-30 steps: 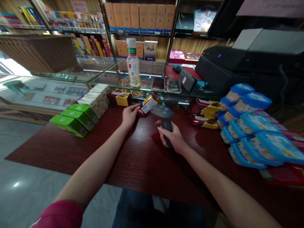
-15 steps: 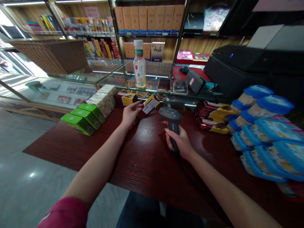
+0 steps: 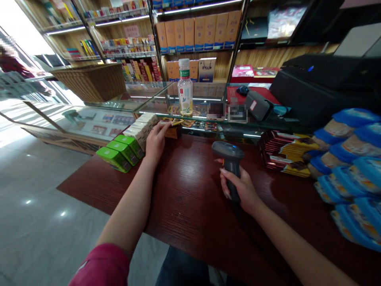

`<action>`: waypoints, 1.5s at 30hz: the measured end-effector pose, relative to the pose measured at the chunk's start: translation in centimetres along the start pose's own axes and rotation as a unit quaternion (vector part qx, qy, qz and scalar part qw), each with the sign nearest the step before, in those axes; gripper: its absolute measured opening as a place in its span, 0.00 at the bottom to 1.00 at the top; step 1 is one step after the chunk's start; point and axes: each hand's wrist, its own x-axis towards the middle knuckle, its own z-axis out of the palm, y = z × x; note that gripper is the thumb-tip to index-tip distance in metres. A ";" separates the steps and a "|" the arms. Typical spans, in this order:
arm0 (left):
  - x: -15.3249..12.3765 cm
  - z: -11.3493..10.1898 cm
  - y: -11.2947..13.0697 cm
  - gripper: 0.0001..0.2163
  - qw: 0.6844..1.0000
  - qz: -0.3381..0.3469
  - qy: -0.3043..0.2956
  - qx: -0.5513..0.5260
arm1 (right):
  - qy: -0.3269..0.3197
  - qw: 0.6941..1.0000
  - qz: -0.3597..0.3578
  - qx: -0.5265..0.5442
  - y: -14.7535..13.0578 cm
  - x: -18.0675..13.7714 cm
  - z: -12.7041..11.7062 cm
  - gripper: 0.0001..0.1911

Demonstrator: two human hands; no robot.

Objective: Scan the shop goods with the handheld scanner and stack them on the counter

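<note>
My right hand [image 3: 241,186] is wrapped round the handle of a dark barcode scanner [image 3: 228,150], held above the brown counter; a small blue light shows on its head. At the back of the counter, my left hand [image 3: 156,141] reaches over a low pile of red-and-yellow snack packets [image 3: 173,132]. Its fingers grip a flat snack packet [image 3: 177,123] on top of that pile, seen nearly edge-on. Beside this hand stand white-and-beige boxes [image 3: 143,129] and several green boxes [image 3: 120,151].
More snack packets [image 3: 284,155] are stacked on the right, next to blue-lidded tubs [image 3: 351,178]. Behind the counter, a drink bottle [image 3: 185,91] and a small grey device [image 3: 258,105] stand on a glass case. A wicker basket [image 3: 89,81] sits at the left.
My left hand has carried the snack packet left and back onto the low pile, turning its label out of sight. The scanner stays in my right hand. The view has shifted slightly left.
</note>
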 end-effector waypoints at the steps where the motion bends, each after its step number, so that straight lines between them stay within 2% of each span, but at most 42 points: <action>1: 0.0 0.2 -0.3 0.21 1.000 -0.001 -0.005 0.015 | 0.000 1.000 0.001 0.004 0.0 0.0 0.0 0.32; 6: 0.0 1.2 -1.1 0.23 0.997 -0.026 0.005 0.078 | 0.004 1.000 0.017 0.012 -0.1 0.0 0.0 0.33; 11: -0.5 2.2 0.3 0.27 0.996 0.000 -0.009 0.092 | 0.014 1.000 0.019 0.006 0.0 0.1 -0.1 0.30; 16: -1.0 2.5 1.6 0.27 0.995 -0.005 -0.044 0.089 | 0.014 1.000 0.018 0.008 0.1 0.1 -0.1 0.31; 22: -0.7 2.6 1.0 0.28 0.994 -0.038 -0.085 0.059 | 0.007 1.000 0.018 0.012 0.1 -0.1 -0.1 0.31; 25: -0.7 2.4 1.0 0.28 0.995 -0.036 -0.074 0.048 | 0.022 0.999 -0.008 0.025 0.0 0.1 0.0 0.28; 27: -0.7 2.3 1.8 0.27 0.997 -0.026 -0.058 0.042 | 0.059 0.996 -0.049 0.042 -0.3 0.3 -0.2 0.26; 29: -0.9 2.4 3.6 0.25 0.998 0.009 -0.052 0.032 | 0.101 0.988 -0.100 0.055 -0.7 0.4 -0.8 0.25; 31: -1.2 2.9 6.5 0.23 0.994 0.077 -0.073 0.017 | 0.131 0.979 -0.149 0.053 -1.3 0.3 -2.0 0.24; 34: -2.3 4.6 12.9 0.21 0.970 0.198 -0.137 -0.014 | 0.166 0.966 -0.197 0.021 -1.9 -0.9 -4.7 0.22; 37: -3.2 6.7 20.2 0.22 0.947 0.262 -0.182 -0.040 | 0.211 0.954 -0.215 -0.013 -2.1 -3.2 -7.5 0.20; 41: -3.2 9.6 28.2 0.24 0.933 0.278 -0.222 -0.061 | 0.258 0.944 -0.207 0.016 -1.7 -6.5 -9.7 0.20; 43: -2.7 10.9 30.5 0.24 0.932 0.260 -0.243 -0.065 | 0.267 0.942 -0.197 0.043 -1.4 -7.6 -10.1 0.23; 45: -2.2 12.1 31.7 0.23 0.931 0.238 -0.267 -0.069 | 0.270 0.942 -0.190 0.064 -1.3 -8.1 -10.2 0.25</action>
